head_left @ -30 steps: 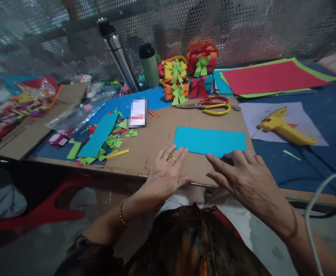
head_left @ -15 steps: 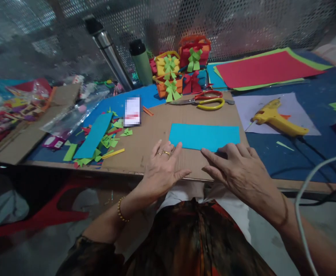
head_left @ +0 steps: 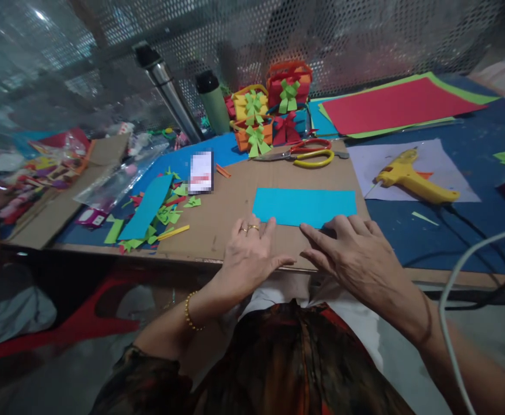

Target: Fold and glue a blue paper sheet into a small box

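Observation:
A blue paper rectangle (head_left: pixel 304 206) lies flat on the brown cardboard (head_left: pixel 217 233) in front of me. My left hand (head_left: pixel 250 248), with rings on its fingers, rests spread with its fingertips on the paper's near left edge. My right hand (head_left: pixel 349 248) touches the near edge further right; its index finger is stretched out along that edge and the other fingers lie over the right corner. Neither hand grasps the paper. Beyond it lie scissors (head_left: pixel 315 158) with one red and one yellow handle.
A yellow glue gun (head_left: pixel 420 177) lies on a pale sheet at the right, its cord trailing off the table. Small paper bags with bows (head_left: pixel 254 141), a steel flask (head_left: pixel 168 86) and a green bottle (head_left: pixel 213 101) stand behind. Paper scraps (head_left: pixel 168 214) lie left. Large red sheets (head_left: pixel 403 106) are back right.
The view has shifted slightly. My left thumb reaches a little further right; the paper stays put under my fingers. Part of another person's arm has come in at the left edge.

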A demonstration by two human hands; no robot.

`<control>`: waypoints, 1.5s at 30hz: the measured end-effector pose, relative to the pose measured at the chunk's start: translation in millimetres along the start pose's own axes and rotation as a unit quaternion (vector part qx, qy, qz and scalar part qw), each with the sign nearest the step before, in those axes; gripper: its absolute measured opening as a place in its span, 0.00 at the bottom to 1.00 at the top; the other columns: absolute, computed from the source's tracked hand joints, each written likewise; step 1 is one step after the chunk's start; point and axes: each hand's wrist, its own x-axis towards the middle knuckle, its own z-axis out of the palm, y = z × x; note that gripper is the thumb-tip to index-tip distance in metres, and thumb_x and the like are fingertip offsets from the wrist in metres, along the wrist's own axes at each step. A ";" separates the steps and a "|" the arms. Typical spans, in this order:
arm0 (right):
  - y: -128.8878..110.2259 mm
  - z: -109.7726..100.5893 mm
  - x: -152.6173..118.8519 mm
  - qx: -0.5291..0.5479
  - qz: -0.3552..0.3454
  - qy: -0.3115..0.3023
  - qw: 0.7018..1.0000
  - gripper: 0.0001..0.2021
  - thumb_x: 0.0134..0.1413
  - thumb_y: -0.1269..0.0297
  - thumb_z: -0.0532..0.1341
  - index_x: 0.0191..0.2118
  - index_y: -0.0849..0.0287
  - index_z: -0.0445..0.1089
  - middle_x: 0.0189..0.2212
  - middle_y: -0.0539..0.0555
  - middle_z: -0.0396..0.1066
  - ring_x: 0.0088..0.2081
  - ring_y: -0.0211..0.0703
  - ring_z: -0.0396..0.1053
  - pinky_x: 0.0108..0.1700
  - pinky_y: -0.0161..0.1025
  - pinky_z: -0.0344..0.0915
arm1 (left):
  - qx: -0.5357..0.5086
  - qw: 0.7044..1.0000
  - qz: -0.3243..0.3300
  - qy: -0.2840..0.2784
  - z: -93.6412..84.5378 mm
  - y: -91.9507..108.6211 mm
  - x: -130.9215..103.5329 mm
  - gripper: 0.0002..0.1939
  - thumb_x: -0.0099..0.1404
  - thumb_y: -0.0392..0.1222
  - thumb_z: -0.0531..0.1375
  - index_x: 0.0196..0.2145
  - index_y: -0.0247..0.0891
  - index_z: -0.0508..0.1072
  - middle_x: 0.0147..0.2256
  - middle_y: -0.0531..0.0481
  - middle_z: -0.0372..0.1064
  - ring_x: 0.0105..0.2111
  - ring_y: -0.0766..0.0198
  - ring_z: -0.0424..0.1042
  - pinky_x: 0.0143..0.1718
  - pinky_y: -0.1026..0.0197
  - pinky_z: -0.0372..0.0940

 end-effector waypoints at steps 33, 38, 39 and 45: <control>11.0 -6.5 -16.2 -0.006 0.043 -0.011 0.999 0.19 0.74 0.58 0.51 0.43 0.62 0.76 0.30 0.56 0.68 0.35 0.48 0.57 0.37 0.44 0.49 | -0.146 0.987 0.072 -0.013 19.4 20.5 0.1 0.50 0.70 0.73 0.45 0.71 0.27 0.55 0.68 0.27 0.59 0.71 0.44 0.56 0.71 0.38 0.53; 20.2 -12.0 -30.2 -0.040 0.057 -0.004 0.998 0.17 0.74 0.60 0.51 0.44 0.61 0.76 0.28 0.54 0.66 0.34 0.48 0.57 0.38 0.44 0.51 | -0.136 0.987 0.080 0.002 16.6 20.4 1.4 0.52 0.66 0.73 0.52 0.70 0.26 0.57 0.68 0.27 0.60 0.70 0.42 0.59 0.70 0.37 0.55; 20.9 -14.4 -31.0 -0.047 0.051 -0.004 0.998 0.17 0.74 0.60 0.51 0.43 0.61 0.76 0.28 0.54 0.66 0.34 0.47 0.58 0.38 0.43 0.52 | -0.131 0.988 0.081 0.004 16.5 20.5 1.6 0.52 0.66 0.73 0.52 0.70 0.25 0.58 0.68 0.27 0.60 0.69 0.41 0.60 0.70 0.38 0.56; 24.4 -31.2 -33.2 -0.116 0.128 0.039 0.984 0.21 0.72 0.59 0.56 0.24 0.56 0.68 0.23 0.54 0.63 0.31 0.47 0.58 0.36 0.44 0.51 | -0.128 0.989 0.073 0.029 19.1 22.4 3.4 0.51 0.65 0.73 0.56 0.67 0.24 0.62 0.66 0.28 0.63 0.67 0.41 0.64 0.68 0.39 0.58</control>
